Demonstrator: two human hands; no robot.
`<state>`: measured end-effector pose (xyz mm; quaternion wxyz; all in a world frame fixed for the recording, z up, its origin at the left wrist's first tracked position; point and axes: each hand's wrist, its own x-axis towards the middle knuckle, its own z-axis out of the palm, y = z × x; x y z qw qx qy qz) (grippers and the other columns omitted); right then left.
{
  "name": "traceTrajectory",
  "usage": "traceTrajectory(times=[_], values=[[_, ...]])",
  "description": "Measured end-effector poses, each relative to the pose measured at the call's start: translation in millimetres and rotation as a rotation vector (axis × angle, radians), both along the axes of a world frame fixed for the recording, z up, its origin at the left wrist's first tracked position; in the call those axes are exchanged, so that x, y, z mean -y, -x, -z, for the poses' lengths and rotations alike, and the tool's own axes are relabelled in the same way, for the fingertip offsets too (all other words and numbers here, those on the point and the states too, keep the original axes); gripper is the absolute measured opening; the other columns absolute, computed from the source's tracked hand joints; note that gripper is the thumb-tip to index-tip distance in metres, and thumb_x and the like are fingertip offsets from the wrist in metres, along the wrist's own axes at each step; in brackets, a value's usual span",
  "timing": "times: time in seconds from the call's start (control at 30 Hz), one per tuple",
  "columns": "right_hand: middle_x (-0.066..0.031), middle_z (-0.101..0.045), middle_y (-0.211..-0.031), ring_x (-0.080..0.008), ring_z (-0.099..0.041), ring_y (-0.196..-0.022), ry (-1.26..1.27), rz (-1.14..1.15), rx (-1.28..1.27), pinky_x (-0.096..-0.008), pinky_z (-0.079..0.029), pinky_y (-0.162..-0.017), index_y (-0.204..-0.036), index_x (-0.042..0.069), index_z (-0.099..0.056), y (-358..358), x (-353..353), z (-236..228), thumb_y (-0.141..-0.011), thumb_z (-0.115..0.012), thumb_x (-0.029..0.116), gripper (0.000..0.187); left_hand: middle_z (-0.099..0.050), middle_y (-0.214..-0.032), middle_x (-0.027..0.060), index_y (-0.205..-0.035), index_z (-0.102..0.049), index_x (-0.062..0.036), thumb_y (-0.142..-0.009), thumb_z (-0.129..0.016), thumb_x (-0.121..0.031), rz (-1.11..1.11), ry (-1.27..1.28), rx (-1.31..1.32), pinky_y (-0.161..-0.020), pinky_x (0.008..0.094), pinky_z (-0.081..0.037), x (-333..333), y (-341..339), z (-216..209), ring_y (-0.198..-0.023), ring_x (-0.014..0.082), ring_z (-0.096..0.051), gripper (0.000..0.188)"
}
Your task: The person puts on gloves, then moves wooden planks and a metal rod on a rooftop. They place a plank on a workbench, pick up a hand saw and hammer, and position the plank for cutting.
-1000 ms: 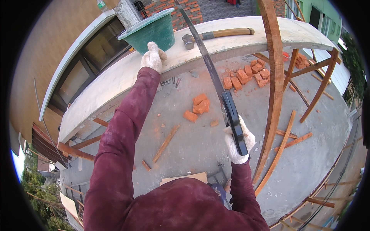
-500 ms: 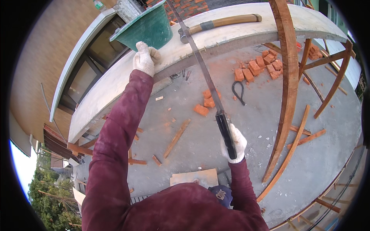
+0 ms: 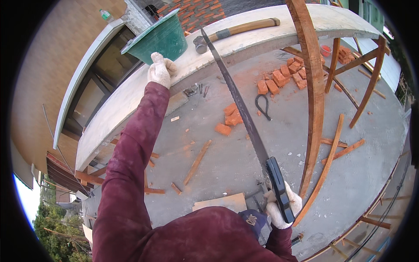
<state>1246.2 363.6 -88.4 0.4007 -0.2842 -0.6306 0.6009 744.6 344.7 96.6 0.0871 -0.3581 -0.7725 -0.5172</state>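
Note:
My right hand [image 3: 283, 205], in a white knitted glove, is closed round the black handle of a handsaw [image 3: 238, 94]. The long toothed blade slants up and to the left, with its tip over the long pale slab [image 3: 187, 67], beside the hammer's head. In a matching glove, my left hand [image 3: 160, 71] is at the slab's near edge, just below a green tub [image 3: 159, 41]. Its fingers are curled and the thumb points up; whatever lies inside them is hidden. On the slab lies a hammer [image 3: 238, 29] with a wooden handle.
Upright and slanted timbers [image 3: 312, 87] stand at the right. Orange bricks [image 3: 279, 78], a black loop [image 3: 262, 107] and loose wood strips [image 3: 197, 161] lie on the grey floor [image 3: 187, 144]. A navy cap [image 3: 253, 220] shows beside my right arm.
My right hand has drawn the saw back toward me and to the right, bringing its tip into view over the slab. My left hand keeps its place at the edge; the whole view shifts slightly.

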Motion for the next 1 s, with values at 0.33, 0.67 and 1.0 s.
traceTrajectory(times=[0.33, 0.67, 1.0], values=[[-0.0101, -0.075, -0.106, -0.0132, -0.072, -0.092, -0.16, -0.015, -0.279, -0.0255, -0.055, -0.085, -0.132, -0.006, -0.063, 90.9, -64.2, -24.7, -0.08, -0.074, 0.0, 0.054, -0.068, -0.068, 0.0086, -0.074, -0.072, -0.0032, -0.105, -0.017, -0.07, -0.079, 0.088, -0.05, -0.073, 0.0377, -0.051, -5.5, -21.4, -8.0, -0.07, 0.0216, -0.064, 0.092], [-0.0096, -0.075, -0.107, -0.0114, -0.071, -0.092, -0.158, -0.023, -0.376, -0.0241, -0.054, -0.083, -0.136, -0.007, -0.062, 128.2, -85.8, -6.3, -0.082, -0.072, -0.003, 0.055, -0.068, -0.07, 0.0086, -0.075, -0.072, -0.0023, -0.106, -0.017, -0.068, -0.099, 0.109, -0.067, -0.073, 0.0371, -0.05, -2.8, -20.6, -5.7, -0.071, 0.0209, -0.063, 0.092], [-0.0086, -0.069, -0.115, -0.0099, -0.066, -0.092, -0.269, -0.037, -0.238, -0.0235, -0.052, -0.081, -0.131, -0.007, -0.062, 117.5, -47.2, 101.3, -0.101, -0.051, -0.004, 0.032, -0.063, -0.07, 0.0041, -0.075, -0.069, -0.0037, -0.105, -0.015, -0.073, -0.049, 0.069, -0.07, -0.068, 0.0311, -0.046, -0.3, -13.4, -2.7, -0.067, 0.0138, -0.055, 0.093]])
